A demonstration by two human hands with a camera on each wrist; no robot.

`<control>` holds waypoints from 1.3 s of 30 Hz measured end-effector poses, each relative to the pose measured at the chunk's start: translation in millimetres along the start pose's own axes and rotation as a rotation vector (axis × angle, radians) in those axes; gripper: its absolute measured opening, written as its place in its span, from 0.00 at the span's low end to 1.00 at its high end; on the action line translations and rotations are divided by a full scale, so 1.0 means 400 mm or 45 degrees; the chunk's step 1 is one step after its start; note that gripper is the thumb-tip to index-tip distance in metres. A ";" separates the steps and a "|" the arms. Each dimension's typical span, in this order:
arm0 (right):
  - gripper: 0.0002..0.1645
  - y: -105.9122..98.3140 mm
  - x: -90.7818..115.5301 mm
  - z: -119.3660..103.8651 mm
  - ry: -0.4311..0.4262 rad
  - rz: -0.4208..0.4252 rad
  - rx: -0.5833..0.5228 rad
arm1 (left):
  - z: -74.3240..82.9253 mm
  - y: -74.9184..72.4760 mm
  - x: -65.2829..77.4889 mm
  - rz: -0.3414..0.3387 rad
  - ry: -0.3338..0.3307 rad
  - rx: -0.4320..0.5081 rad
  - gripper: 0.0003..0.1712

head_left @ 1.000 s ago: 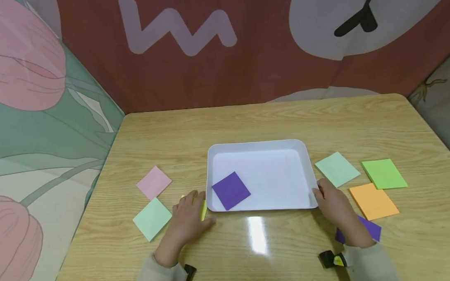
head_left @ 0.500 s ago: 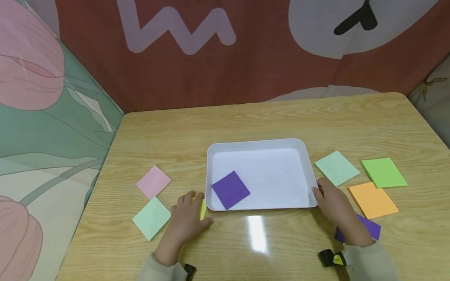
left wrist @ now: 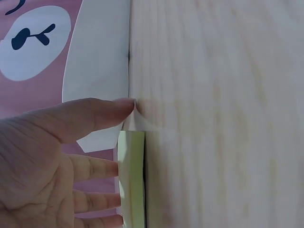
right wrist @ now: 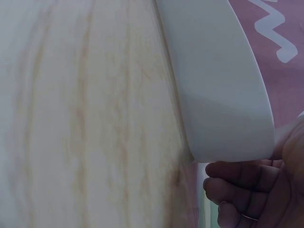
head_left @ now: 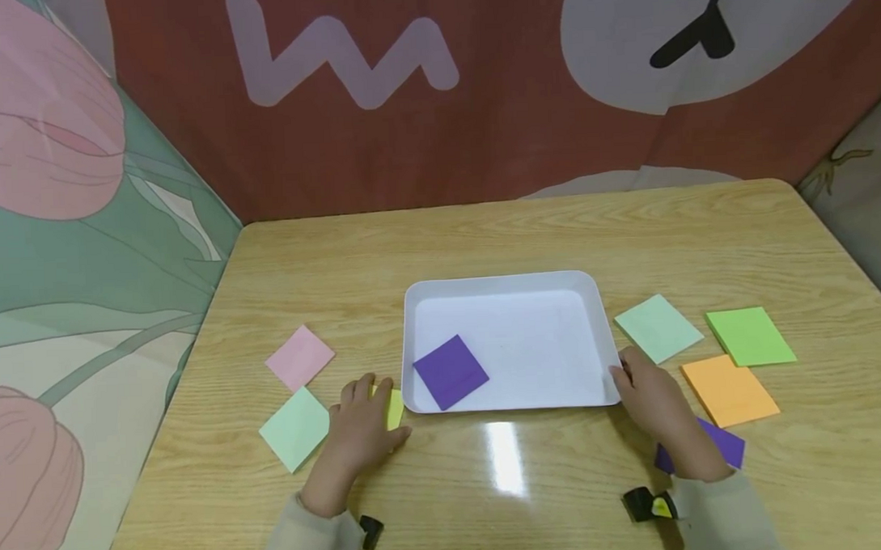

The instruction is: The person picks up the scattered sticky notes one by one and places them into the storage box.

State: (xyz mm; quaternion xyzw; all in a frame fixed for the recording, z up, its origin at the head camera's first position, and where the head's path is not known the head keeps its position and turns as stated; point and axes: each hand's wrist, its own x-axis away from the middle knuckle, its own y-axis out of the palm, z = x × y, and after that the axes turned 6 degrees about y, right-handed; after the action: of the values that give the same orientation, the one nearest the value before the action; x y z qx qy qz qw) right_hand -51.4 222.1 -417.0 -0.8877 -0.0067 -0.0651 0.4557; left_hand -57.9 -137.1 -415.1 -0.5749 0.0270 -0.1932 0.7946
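Lower centre of the frame: left hand (head_left: 362, 427) rests flat on a yellow note pad (head_left: 394, 407); right hand (head_left: 652, 401), fingers curled, grips the white tray's (head_left: 506, 282) corner.

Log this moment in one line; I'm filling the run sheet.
left hand: on yellow pad | right hand: at tray corner | tray: purple pad

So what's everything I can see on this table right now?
White plastic tray: one, table centre.
Purple sticky pad: one, inside the tray, near-left corner.
Second purple pad: one, partly under the right wrist.
Pink pad: one, left.
Mint-green pads: two, one each side.
Bright green pad: one, far right.
Orange pad: one, right.
Yellow pad: one, under the left fingers.
Wooden table: one.
Left hand: resting on the yellow pad.
Right hand: at the tray's right corner.
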 end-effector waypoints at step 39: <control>0.08 0.002 0.002 0.002 0.015 -0.005 -0.003 | -0.006 0.004 0.005 0.088 -0.147 -0.018 0.42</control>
State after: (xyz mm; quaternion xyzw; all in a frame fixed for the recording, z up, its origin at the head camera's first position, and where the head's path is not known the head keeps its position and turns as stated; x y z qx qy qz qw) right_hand -50.6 222.2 -417.8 -0.8879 -0.0057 -0.0713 0.4544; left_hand -56.4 -139.6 -417.1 -0.5895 0.0023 -0.1320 0.7969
